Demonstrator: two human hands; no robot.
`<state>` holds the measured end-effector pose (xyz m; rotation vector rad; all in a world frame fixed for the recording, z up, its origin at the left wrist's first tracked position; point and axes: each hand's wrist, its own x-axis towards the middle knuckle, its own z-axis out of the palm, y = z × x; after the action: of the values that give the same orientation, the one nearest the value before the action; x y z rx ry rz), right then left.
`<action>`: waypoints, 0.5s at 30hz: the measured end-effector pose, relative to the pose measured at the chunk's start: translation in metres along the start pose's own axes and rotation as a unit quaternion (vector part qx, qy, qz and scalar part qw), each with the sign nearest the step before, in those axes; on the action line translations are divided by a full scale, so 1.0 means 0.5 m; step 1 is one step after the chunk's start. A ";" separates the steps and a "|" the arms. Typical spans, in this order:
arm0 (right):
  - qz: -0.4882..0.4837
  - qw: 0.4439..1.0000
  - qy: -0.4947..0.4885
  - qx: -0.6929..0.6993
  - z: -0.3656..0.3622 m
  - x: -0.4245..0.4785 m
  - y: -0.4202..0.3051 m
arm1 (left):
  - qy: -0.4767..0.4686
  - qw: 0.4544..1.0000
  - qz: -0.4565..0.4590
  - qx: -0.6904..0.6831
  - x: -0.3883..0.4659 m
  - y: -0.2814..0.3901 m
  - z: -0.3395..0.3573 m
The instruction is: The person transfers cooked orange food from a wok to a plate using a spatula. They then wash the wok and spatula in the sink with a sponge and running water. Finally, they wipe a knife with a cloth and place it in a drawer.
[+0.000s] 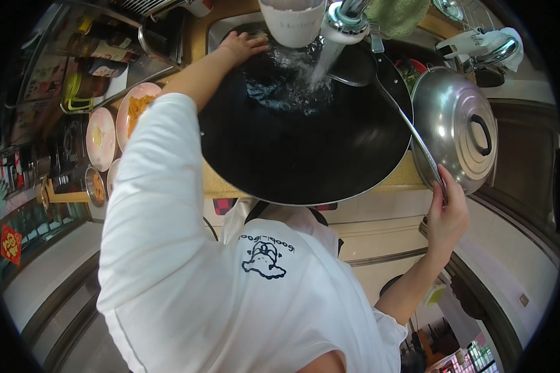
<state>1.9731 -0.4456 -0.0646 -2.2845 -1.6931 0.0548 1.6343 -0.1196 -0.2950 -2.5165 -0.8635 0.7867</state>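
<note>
A large black wok [303,158] sits over the sink, with water moving in its far part. My right hand [448,210] grips the handle end of a long metal ladle or wok spatula [408,121]. The tool's broad head [354,70] lies at the wok's far right, beside the running water [326,63]. My left hand [243,49] is at the wok's far left rim, fingers stretched toward the water. Something small and brownish shows by its fingertips; whether the hand holds it is unclear. The chrome-and-white faucet [347,25] pours into the wok.
A white plastic container [291,23] stands beside the faucet. Right of the wok leans a domed metal lid [457,130] with a black handle. Plates of food [100,140] and a small metal bowl [94,186] line the left counter. A green cloth [396,16] hangs behind.
</note>
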 end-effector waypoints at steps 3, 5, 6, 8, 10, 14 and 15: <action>-0.008 1.000 -0.001 -0.003 -0.003 -0.006 0.008 | -0.141 0.985 0.009 -0.096 -0.127 -0.003 -0.071; -0.016 1.000 0.005 -0.007 0.001 -0.011 0.018 | -0.220 0.958 0.015 -0.184 -0.183 0.016 -0.085; -0.017 1.000 0.002 -0.010 -0.001 -0.014 0.023 | -0.268 0.940 0.030 -0.209 -0.213 0.028 -0.114; -0.020 1.000 0.001 -0.018 -0.007 -0.014 0.029 | -0.357 0.896 0.056 -0.258 -0.259 0.044 -0.176; -0.017 1.000 0.003 -0.011 -0.015 -0.017 0.035 | -0.385 0.869 0.131 -0.283 -0.290 0.076 -0.199; 0.002 1.000 0.006 -0.015 -0.035 -0.033 0.045 | -0.413 0.810 0.251 -0.333 -0.288 0.168 -0.287; -0.004 1.000 0.011 -0.014 -0.039 -0.035 0.048 | -0.417 0.809 0.273 -0.312 -0.275 0.192 -0.325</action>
<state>1.9942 -0.4724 -0.0549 -2.2893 -1.7028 0.0030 1.6854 -0.3056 -0.1634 -3.0260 -0.6781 2.2372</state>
